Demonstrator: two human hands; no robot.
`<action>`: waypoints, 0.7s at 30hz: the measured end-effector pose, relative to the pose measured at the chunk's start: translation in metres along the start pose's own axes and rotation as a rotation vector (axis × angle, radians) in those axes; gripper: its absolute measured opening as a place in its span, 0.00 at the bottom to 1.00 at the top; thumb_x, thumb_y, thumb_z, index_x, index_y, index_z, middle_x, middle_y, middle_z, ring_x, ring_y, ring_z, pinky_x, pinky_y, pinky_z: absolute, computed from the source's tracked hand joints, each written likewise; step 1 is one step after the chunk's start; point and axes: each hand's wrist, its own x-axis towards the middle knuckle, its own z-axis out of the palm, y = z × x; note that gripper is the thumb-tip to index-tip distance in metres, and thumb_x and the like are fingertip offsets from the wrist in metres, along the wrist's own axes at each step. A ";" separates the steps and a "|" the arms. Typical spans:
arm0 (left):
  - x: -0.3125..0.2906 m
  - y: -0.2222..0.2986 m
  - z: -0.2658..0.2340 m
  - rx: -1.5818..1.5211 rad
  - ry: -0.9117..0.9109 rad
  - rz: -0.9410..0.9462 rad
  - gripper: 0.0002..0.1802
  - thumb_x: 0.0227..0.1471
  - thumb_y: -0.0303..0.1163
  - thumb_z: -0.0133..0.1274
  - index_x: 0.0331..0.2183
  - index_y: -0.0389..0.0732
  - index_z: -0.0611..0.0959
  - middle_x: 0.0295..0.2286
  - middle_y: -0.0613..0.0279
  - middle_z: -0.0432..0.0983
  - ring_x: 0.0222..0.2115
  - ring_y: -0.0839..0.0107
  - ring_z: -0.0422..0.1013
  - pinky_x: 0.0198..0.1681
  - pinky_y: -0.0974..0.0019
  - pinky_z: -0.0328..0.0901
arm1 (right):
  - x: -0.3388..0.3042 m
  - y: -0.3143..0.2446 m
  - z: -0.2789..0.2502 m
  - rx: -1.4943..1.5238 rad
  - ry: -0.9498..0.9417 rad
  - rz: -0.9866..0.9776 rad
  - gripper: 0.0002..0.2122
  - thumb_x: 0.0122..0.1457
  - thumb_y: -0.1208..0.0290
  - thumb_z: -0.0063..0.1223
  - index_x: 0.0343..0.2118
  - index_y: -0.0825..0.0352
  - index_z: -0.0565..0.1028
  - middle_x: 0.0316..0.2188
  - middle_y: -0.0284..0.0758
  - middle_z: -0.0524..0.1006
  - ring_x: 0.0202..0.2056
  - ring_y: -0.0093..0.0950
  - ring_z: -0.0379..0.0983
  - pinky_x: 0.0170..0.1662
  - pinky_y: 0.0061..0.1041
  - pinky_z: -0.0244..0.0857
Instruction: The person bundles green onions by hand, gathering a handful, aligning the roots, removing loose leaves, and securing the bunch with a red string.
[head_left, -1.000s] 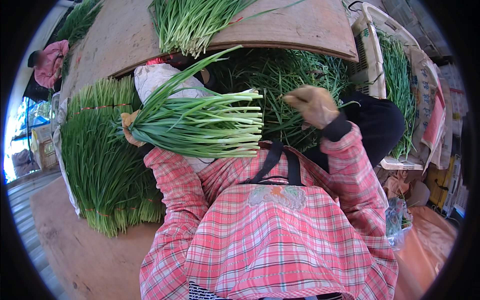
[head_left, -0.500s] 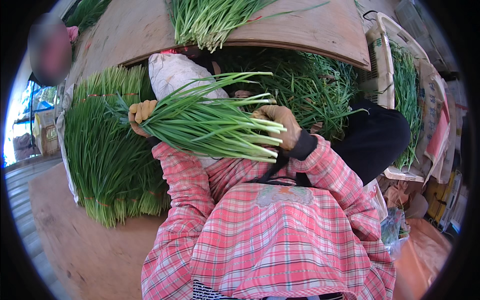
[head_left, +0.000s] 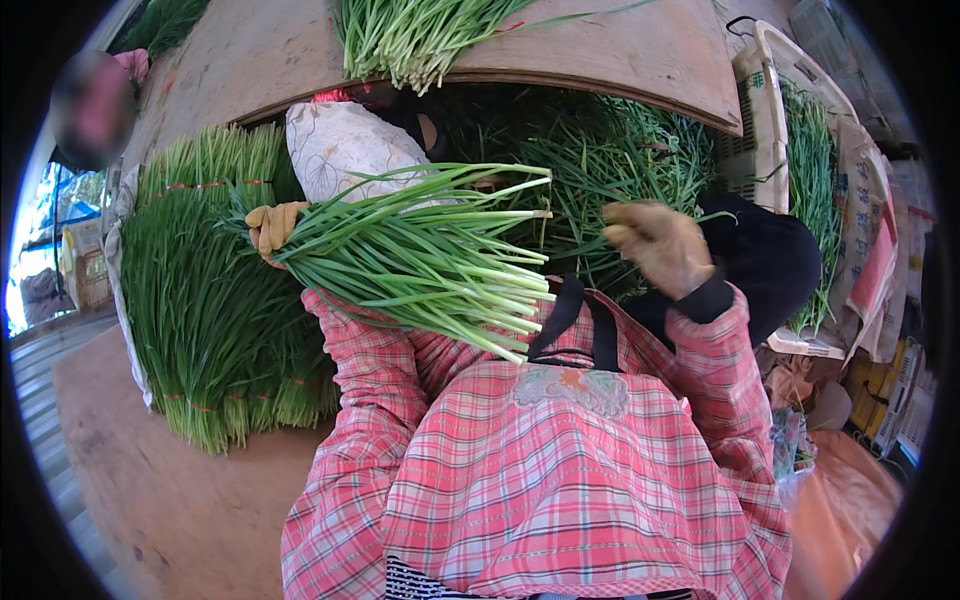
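My left hand (head_left: 275,232), in a tan glove, is closed around the leafy end of a bunch of garlic chives (head_left: 430,260). The bunch fans out in front of my chest, with its pale stem ends pointing right. My right hand (head_left: 660,245), gloved as well, is raised to the right of the stem ends and apart from them. Its fingers are blurred, and I cannot make out anything in them. Behind it lies a heap of loose green leaves (head_left: 610,160).
Bundled chives (head_left: 200,310) with red ties stand stacked at the left. More chives (head_left: 420,40) lie on the wooden board (head_left: 620,50) ahead. A white sack (head_left: 345,150) rests below the board. At the right is a pale plastic crate (head_left: 775,120) of greens. Another person appears far left.
My right hand has let go of the stem ends and moved right, away from the bunch. The bunch stays in my left hand, its stem ends now spread and tilted slightly lower.
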 end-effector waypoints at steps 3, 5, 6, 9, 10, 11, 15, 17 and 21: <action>0.007 -0.006 0.008 0.000 0.056 -0.095 0.22 0.53 0.33 0.35 0.46 0.28 0.67 0.10 0.82 0.61 0.16 0.86 0.57 0.32 0.78 0.57 | 0.016 -0.046 0.047 0.080 -0.117 -0.416 0.20 0.50 0.73 0.56 0.49 0.65 0.69 0.37 0.42 0.75 0.36 0.33 0.74 0.40 0.28 0.69; 0.010 -0.004 0.012 0.051 0.048 -0.124 0.22 0.55 0.35 0.33 0.46 0.29 0.67 0.12 0.80 0.64 0.19 0.84 0.59 0.36 0.76 0.57 | 0.019 -0.057 0.077 -0.121 -0.161 -0.478 0.17 0.46 0.72 0.55 0.42 0.64 0.70 0.29 0.40 0.75 0.28 0.37 0.73 0.31 0.30 0.68; 0.011 -0.001 0.010 0.087 0.041 -0.127 0.22 0.55 0.35 0.33 0.46 0.30 0.67 0.13 0.79 0.66 0.20 0.83 0.60 0.37 0.76 0.57 | 0.017 -0.061 0.084 -0.120 -0.221 -0.463 0.15 0.45 0.71 0.56 0.38 0.64 0.71 0.26 0.39 0.75 0.26 0.37 0.73 0.28 0.31 0.67; 0.014 0.006 0.006 0.042 -0.014 -0.234 0.16 0.55 0.36 0.31 0.37 0.36 0.69 0.14 0.80 0.67 0.21 0.82 0.62 0.47 0.61 0.52 | -0.003 -0.043 0.069 0.056 -0.003 -0.578 0.07 0.42 0.75 0.56 0.27 0.66 0.72 0.17 0.38 0.73 0.20 0.37 0.71 0.23 0.32 0.65; 0.012 0.006 0.006 0.017 0.028 -0.232 0.15 0.55 0.36 0.31 0.35 0.38 0.70 0.13 0.80 0.67 0.21 0.82 0.62 0.48 0.58 0.51 | -0.011 -0.033 0.062 0.045 0.045 -0.537 0.03 0.45 0.76 0.55 0.23 0.67 0.73 0.17 0.38 0.73 0.19 0.37 0.71 0.22 0.30 0.65; 0.004 0.014 0.001 -0.032 0.019 -0.200 0.15 0.55 0.37 0.31 0.35 0.40 0.70 0.13 0.80 0.67 0.21 0.82 0.62 0.48 0.55 0.50 | -0.018 -0.027 0.053 0.011 0.045 -0.400 0.03 0.47 0.75 0.55 0.24 0.68 0.74 0.17 0.38 0.74 0.18 0.36 0.71 0.22 0.28 0.65; 0.002 0.017 -0.013 -0.066 -0.110 -0.272 0.14 0.56 0.38 0.32 0.35 0.43 0.72 0.14 0.81 0.69 0.21 0.82 0.63 0.46 0.59 0.52 | -0.020 -0.009 0.035 0.070 0.121 -0.142 0.08 0.48 0.70 0.57 0.30 0.66 0.78 0.19 0.38 0.74 0.24 0.36 0.74 0.27 0.29 0.68; -0.004 0.026 -0.019 -0.105 -0.117 -0.250 0.14 0.56 0.38 0.32 0.34 0.45 0.73 0.14 0.81 0.70 0.21 0.82 0.63 0.46 0.60 0.53 | -0.014 -0.034 0.037 0.159 0.035 -0.225 0.09 0.47 0.71 0.57 0.32 0.65 0.78 0.23 0.39 0.75 0.27 0.36 0.74 0.30 0.30 0.68; 0.005 0.014 -0.013 -0.002 -0.079 -0.278 0.16 0.56 0.38 0.32 0.35 0.42 0.73 0.16 0.81 0.71 0.21 0.82 0.64 0.40 0.69 0.57 | 0.006 -0.060 0.072 0.321 -0.068 -0.571 0.15 0.42 0.77 0.59 0.37 0.62 0.77 0.30 0.38 0.75 0.30 0.33 0.73 0.34 0.28 0.68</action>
